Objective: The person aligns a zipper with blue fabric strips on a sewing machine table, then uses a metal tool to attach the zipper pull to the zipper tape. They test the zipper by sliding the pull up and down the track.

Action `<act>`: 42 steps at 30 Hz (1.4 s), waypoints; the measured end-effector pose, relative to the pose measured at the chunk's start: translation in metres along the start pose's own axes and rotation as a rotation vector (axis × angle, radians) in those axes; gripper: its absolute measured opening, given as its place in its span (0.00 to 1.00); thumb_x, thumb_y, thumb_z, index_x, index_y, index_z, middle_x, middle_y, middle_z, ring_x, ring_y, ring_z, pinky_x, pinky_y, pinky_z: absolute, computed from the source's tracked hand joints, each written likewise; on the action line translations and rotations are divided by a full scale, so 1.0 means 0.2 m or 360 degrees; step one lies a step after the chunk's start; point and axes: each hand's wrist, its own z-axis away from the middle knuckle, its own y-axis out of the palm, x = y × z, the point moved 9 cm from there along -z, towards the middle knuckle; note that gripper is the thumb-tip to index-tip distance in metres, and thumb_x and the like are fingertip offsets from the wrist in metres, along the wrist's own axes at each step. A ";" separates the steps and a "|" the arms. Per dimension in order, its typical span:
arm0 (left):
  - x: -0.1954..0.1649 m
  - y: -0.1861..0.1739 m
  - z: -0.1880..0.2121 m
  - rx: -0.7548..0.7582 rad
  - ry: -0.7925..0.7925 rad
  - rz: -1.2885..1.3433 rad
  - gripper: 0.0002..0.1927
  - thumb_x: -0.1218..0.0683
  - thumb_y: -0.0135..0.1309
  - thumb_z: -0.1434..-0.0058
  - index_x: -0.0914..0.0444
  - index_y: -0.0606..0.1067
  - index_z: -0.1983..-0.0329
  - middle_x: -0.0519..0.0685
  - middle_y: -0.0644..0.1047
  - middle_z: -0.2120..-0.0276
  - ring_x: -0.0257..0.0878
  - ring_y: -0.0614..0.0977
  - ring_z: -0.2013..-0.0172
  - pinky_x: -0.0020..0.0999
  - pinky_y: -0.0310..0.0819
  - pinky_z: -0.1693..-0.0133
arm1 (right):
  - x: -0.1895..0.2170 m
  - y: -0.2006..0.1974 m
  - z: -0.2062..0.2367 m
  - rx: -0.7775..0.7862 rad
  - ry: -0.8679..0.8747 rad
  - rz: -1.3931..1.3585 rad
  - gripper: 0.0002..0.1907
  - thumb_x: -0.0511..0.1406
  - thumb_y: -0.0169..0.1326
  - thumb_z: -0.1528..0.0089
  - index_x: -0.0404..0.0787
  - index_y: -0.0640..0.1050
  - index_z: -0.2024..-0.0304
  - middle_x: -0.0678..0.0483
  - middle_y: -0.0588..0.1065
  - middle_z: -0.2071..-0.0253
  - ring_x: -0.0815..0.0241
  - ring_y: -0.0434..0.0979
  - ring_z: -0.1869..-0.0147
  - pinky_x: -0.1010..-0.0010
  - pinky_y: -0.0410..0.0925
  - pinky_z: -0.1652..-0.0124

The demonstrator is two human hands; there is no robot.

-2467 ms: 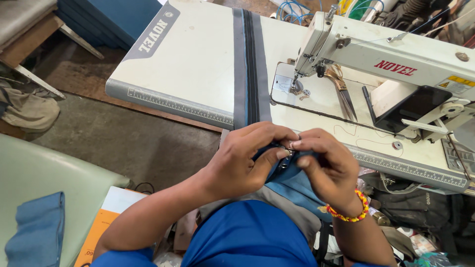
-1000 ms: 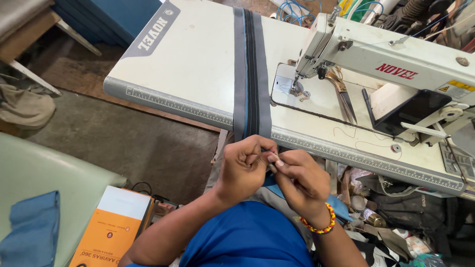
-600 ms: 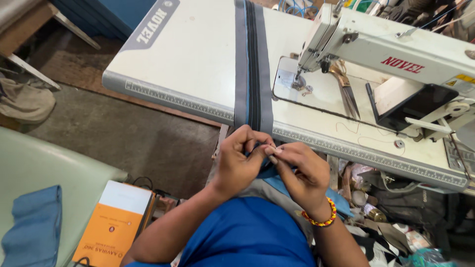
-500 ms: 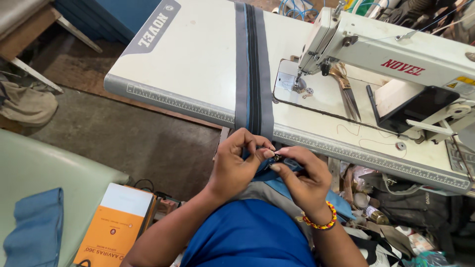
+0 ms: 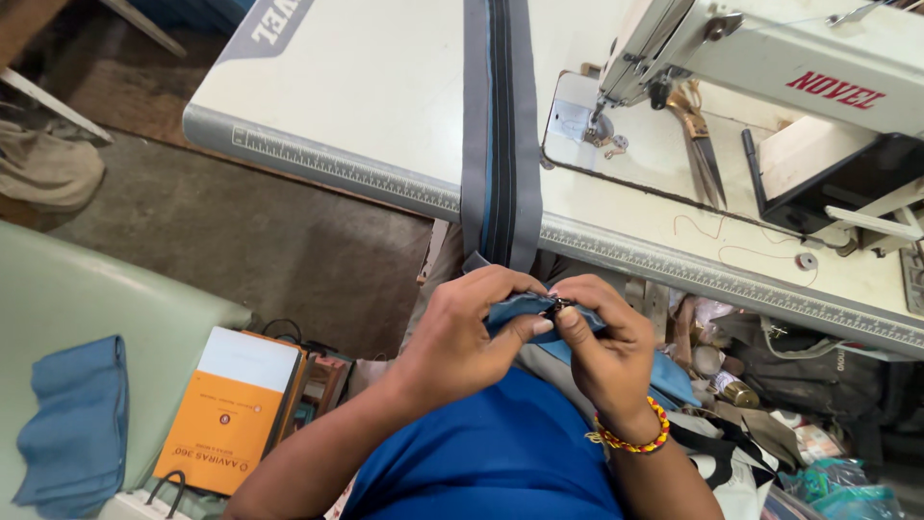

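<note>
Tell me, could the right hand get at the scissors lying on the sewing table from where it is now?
Probably yes. The scissors lie in the open on the table, right of the needle, with nothing over them. But the right hand is pinching the zipper slider on the blue fabric, so it would have to let go first.

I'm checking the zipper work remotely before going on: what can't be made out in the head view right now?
- Zipper slider: mostly covered by the fingertips of the left hand and right hand; too small to tell if it sits on the teeth.
- Blue fabric: its shape is hidden under both hands.
- Grey zipper tape: far end cut off by the top edge.
- Sewing machine: cut off at top and right; needle too small.
</note>
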 end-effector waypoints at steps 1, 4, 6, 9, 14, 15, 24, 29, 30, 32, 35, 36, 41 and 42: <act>0.01 -0.01 0.00 -0.0027 0.0004 0.0009 0.11 0.62 0.63 0.41 0.68 0.78 0.56 0.53 0.81 0.62 0.45 0.84 0.60 0.35 0.78 0.58 | -0.01 0.00 0.00 -0.0009 0.0015 -0.0098 0.08 0.30 0.57 0.32 0.29 0.78 0.54 0.46 0.77 0.53 0.59 0.75 0.49 0.72 0.68 0.47; 0.02 -0.01 0.02 -0.0105 0.0019 0.0039 0.09 0.63 0.61 0.38 0.67 0.78 0.55 0.52 0.81 0.61 0.44 0.85 0.60 0.34 0.79 0.58 | -0.06 0.01 0.02 -0.0025 0.0097 -0.0401 0.08 0.30 0.57 0.32 0.28 0.78 0.53 0.45 0.76 0.51 0.58 0.74 0.47 0.71 0.66 0.45; 0.02 -0.01 0.04 -0.0143 0.0048 0.0061 0.09 0.64 0.61 0.38 0.67 0.78 0.54 0.52 0.81 0.60 0.42 0.84 0.60 0.34 0.79 0.57 | -0.10 0.01 0.03 -0.0034 0.0179 -0.0614 0.08 0.29 0.58 0.32 0.28 0.78 0.52 0.45 0.76 0.51 0.58 0.74 0.47 0.71 0.66 0.45; 0.05 -0.01 0.05 -0.0237 0.0009 0.0093 0.13 0.63 0.61 0.38 0.67 0.76 0.50 0.51 0.81 0.61 0.39 0.85 0.60 0.32 0.80 0.57 | -0.15 0.01 0.04 -0.0055 0.0267 -0.0740 0.09 0.28 0.58 0.32 0.28 0.77 0.51 0.45 0.76 0.50 0.58 0.75 0.47 0.70 0.68 0.44; 0.08 0.01 0.07 -0.0219 0.0007 0.0171 0.15 0.63 0.60 0.35 0.67 0.70 0.49 0.51 0.80 0.64 0.35 0.83 0.63 0.30 0.79 0.61 | -0.18 -0.01 0.06 -0.0144 0.0294 -0.0777 0.09 0.27 0.58 0.32 0.29 0.77 0.50 0.46 0.75 0.49 0.60 0.75 0.46 0.71 0.67 0.44; 0.10 0.02 0.08 -0.0202 -0.0017 0.0174 0.14 0.62 0.61 0.35 0.67 0.69 0.50 0.51 0.79 0.65 0.34 0.83 0.65 0.29 0.78 0.62 | -0.18 -0.01 0.06 -0.0132 0.0279 -0.0795 0.08 0.27 0.58 0.32 0.30 0.77 0.51 0.46 0.75 0.49 0.60 0.75 0.46 0.71 0.67 0.44; 0.08 0.06 0.11 -0.0232 0.0273 0.0147 0.16 0.64 0.61 0.33 0.64 0.64 0.54 0.51 0.78 0.59 0.36 0.79 0.66 0.30 0.76 0.63 | -0.16 0.03 0.06 -0.0130 0.0333 -0.0989 0.05 0.28 0.55 0.29 0.29 0.77 0.53 0.45 0.75 0.52 0.59 0.76 0.50 0.69 0.69 0.47; 0.06 0.07 0.10 -0.0264 0.0350 0.0016 0.17 0.67 0.61 0.39 0.68 0.66 0.53 0.53 0.71 0.67 0.40 0.74 0.70 0.35 0.72 0.66 | -0.17 0.01 0.10 -0.0283 0.0315 -0.0914 0.06 0.27 0.53 0.29 0.28 0.77 0.52 0.46 0.76 0.52 0.62 0.75 0.50 0.72 0.68 0.47; 0.06 0.07 0.10 -0.0278 0.0368 0.0016 0.17 0.68 0.61 0.40 0.69 0.66 0.54 0.53 0.70 0.68 0.41 0.73 0.71 0.35 0.72 0.67 | -0.18 0.02 0.11 -0.0305 0.0306 -0.0909 0.06 0.27 0.53 0.28 0.28 0.77 0.52 0.47 0.76 0.52 0.62 0.75 0.51 0.72 0.68 0.48; 0.04 0.07 0.10 -0.0346 0.0476 0.0072 0.17 0.68 0.59 0.35 0.66 0.61 0.55 0.53 0.74 0.59 0.42 0.76 0.66 0.34 0.73 0.63 | -0.19 0.01 0.12 -0.0392 0.0269 -0.0868 0.07 0.28 0.54 0.29 0.29 0.77 0.51 0.48 0.76 0.52 0.62 0.76 0.51 0.73 0.68 0.48; 0.04 0.07 0.11 -0.0408 0.0533 0.0084 0.18 0.68 0.58 0.34 0.64 0.59 0.56 0.54 0.75 0.56 0.46 0.79 0.62 0.37 0.75 0.60 | -0.20 0.02 0.14 -0.0438 0.0229 -0.0790 0.08 0.29 0.54 0.30 0.30 0.76 0.50 0.49 0.76 0.52 0.63 0.76 0.51 0.73 0.69 0.47; 0.04 0.08 0.12 -0.0424 0.0534 0.0076 0.18 0.68 0.58 0.34 0.64 0.59 0.56 0.55 0.75 0.56 0.48 0.79 0.61 0.38 0.75 0.59 | -0.20 0.02 0.15 -0.0439 0.0219 -0.0760 0.08 0.29 0.54 0.30 0.30 0.76 0.50 0.49 0.77 0.52 0.63 0.76 0.50 0.73 0.69 0.47; 0.07 0.09 0.13 -0.0432 0.0460 0.0038 0.17 0.69 0.58 0.35 0.65 0.60 0.58 0.56 0.76 0.59 0.49 0.80 0.63 0.39 0.76 0.61 | -0.21 0.04 0.13 -0.0400 0.0156 -0.0717 0.07 0.29 0.54 0.28 0.29 0.77 0.51 0.48 0.77 0.54 0.63 0.75 0.51 0.73 0.69 0.48; 0.06 0.09 0.14 -0.0463 0.0497 0.0028 0.18 0.68 0.57 0.35 0.64 0.59 0.58 0.56 0.76 0.58 0.50 0.80 0.61 0.39 0.76 0.59 | -0.21 0.04 0.13 -0.0395 0.0165 -0.0690 0.07 0.29 0.54 0.28 0.29 0.77 0.51 0.48 0.77 0.52 0.64 0.75 0.51 0.73 0.69 0.48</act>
